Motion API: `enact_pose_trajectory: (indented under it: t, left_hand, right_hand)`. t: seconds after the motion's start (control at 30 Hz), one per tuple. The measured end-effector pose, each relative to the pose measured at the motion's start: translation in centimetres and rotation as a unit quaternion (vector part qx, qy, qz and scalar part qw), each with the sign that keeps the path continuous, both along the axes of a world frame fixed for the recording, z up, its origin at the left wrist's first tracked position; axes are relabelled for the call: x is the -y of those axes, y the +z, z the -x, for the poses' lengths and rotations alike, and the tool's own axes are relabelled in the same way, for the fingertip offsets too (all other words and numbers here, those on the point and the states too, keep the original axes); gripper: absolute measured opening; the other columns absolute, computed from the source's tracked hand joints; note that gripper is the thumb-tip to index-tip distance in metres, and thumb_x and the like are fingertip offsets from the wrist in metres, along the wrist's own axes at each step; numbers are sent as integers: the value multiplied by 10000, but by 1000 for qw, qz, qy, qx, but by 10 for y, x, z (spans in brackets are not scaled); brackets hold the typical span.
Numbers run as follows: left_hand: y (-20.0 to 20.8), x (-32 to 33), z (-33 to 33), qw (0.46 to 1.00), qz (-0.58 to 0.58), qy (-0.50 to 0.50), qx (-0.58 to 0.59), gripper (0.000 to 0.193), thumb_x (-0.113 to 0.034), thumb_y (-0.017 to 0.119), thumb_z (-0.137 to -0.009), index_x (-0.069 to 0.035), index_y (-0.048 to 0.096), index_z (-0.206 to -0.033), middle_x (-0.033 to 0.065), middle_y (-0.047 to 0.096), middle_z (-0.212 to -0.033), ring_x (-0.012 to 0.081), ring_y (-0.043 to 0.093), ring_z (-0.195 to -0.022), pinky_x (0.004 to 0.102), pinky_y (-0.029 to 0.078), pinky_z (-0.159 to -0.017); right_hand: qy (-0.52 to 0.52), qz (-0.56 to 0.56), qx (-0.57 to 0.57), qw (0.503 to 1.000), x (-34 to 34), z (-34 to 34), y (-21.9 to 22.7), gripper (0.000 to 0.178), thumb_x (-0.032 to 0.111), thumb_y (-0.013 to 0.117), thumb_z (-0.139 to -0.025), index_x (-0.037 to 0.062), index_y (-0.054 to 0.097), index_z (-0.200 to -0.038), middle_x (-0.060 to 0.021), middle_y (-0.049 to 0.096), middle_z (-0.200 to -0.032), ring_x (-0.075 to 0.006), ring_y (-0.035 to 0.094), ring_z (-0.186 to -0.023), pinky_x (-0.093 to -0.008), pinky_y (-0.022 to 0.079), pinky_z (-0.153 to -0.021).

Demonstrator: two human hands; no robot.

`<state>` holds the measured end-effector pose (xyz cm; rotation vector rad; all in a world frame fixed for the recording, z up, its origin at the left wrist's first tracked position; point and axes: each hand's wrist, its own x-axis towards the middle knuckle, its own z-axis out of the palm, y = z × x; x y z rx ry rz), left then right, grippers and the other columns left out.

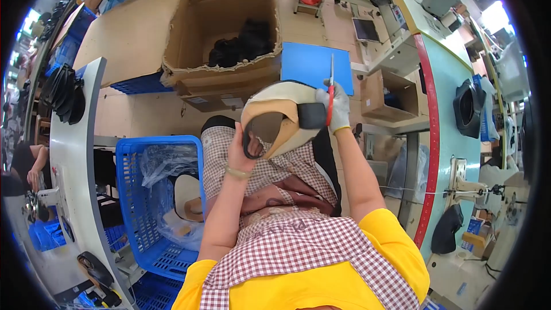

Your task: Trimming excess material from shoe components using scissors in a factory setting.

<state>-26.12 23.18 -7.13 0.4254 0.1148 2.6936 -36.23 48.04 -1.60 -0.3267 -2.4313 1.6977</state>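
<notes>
Nearest the camera, a checked apron (304, 247) is covering the wearer's front; beyond it, the bare left hand (240, 148) is gripping the left edge of a cream-and-tan stitched piece (290, 109). The gloved right hand (340, 108) is clasping red-handled scissors (330, 93) beside the piece's black patch (311, 116), whether also pinching it I cannot tell. The blades are standing exposed, so a turning wrist could be risking nicked material.

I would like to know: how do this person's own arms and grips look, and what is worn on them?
Short yellow sleeves leave both forearms bare. The left grip has no glove; a pale bangle circles its wrist. The right grip wears a whitish glove with a yellow edge.
</notes>
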Motion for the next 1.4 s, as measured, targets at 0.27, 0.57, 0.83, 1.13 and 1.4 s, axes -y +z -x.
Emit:
enact_pose_trajectory:
  t: [0.27,0.57,0.83,1.13,1.4]
  left_hand:
    - [17,9,-41,505,793,340,24,221,-119,552,-886,-36,608,-1083,45,632,-993,104,560,-657,226,474,-623]
    - [3,-29,-53,700,708,77,-46,486,60,581,-803,-35,402,-1245,107,608,-932,113,539,-626,228,454,-540]
    - [14,-12,-57,864,403,121,276,379,41,565,-852,3,430,-1203,76,594,-791,114,547,-534,211,441,-461]
    - [60,-27,-51,489,831,261,52,336,-56,672,-788,-27,531,-1091,98,596,-875,195,594,-700,280,485,-592]
    - [47,-33,-43,337,824,379,-254,162,-42,668,-754,-43,617,-908,101,569,-863,302,569,-820,382,481,-720]
  right_hand:
    - [42,-79,158,983,-44,-5,-30,448,301,666,-728,16,616,-1070,-151,656,-972,-244,623,-901,-336,471,-801]
    - [103,-216,138,961,-15,21,-12,481,355,655,-753,46,598,-1117,-161,643,-987,-268,615,-914,-345,474,-804]
    - [-79,298,-18,951,-8,25,15,513,231,663,-809,57,432,-1233,-15,498,-668,-87,472,-463,-241,383,-411]
    - [202,84,276,936,3,-73,65,653,160,631,-762,-19,362,-1330,-8,513,-699,-88,495,-547,-244,427,-488]
    - [278,244,371,851,-17,-124,68,794,237,634,-809,-7,222,-1442,-28,578,-842,-74,528,-619,-209,446,-535]
